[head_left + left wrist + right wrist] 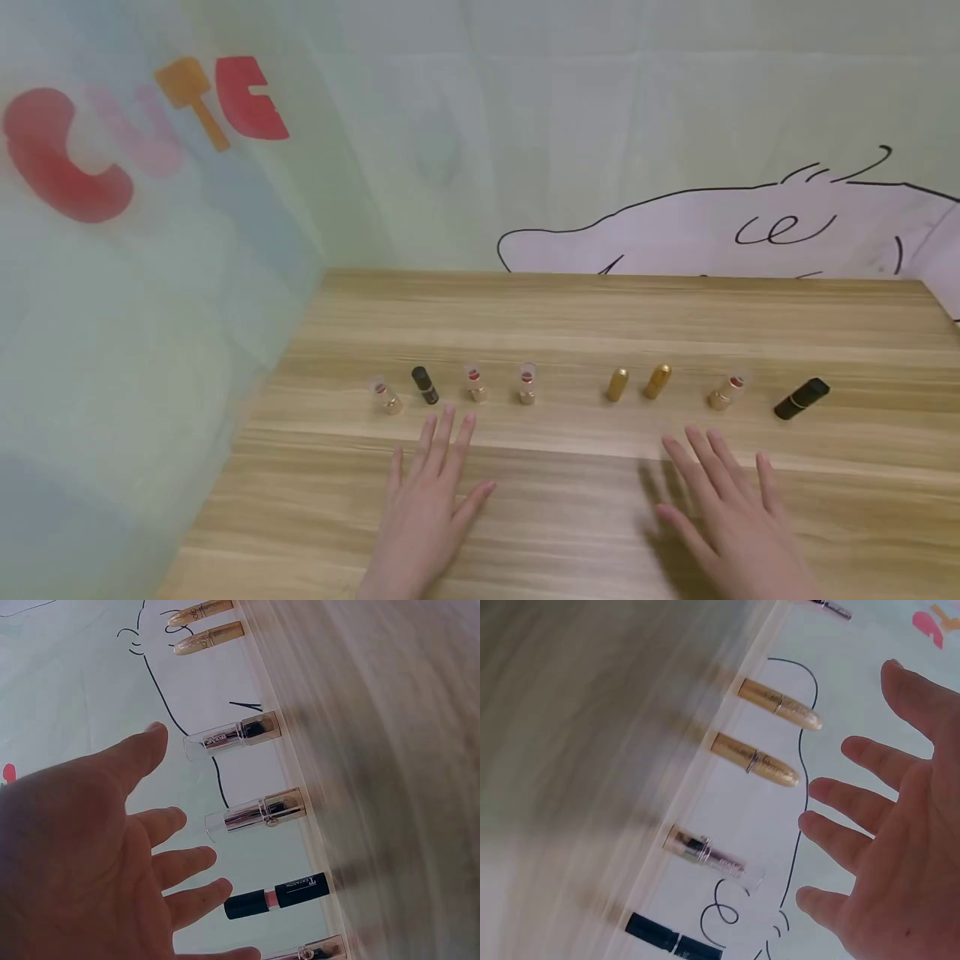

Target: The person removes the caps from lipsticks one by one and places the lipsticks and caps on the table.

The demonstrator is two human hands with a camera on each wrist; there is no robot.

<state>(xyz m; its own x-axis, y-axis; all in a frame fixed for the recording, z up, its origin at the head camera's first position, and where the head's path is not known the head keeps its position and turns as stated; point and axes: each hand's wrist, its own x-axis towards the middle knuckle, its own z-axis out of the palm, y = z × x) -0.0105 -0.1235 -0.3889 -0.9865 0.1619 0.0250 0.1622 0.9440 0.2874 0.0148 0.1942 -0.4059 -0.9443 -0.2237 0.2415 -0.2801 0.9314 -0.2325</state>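
Several lipsticks stand upright in a row across the wooden table. My left hand (423,517) is spread, fingers straight and holding nothing, just in front of the left group. That group has a black lipstick (425,386) between a clear-capped lipstick (387,398) at the end and another clear-capped one (476,383), then a third clear-capped lipstick (527,385). Two gold bullet-shaped lipsticks (617,385) (657,382) begin the right group, followed by a clear-capped lipstick (726,392) and a larger black lipstick (801,398). Before these, my right hand (742,525) spreads its fingers, also holding nothing.
The wood-grain table (555,317) meets a pale cloth backdrop (420,150) with a black line drawing at its rear edge. Along the left side hangs a cloth (172,275) with large coloured letters. A wider gap separates the two groups of lipsticks.
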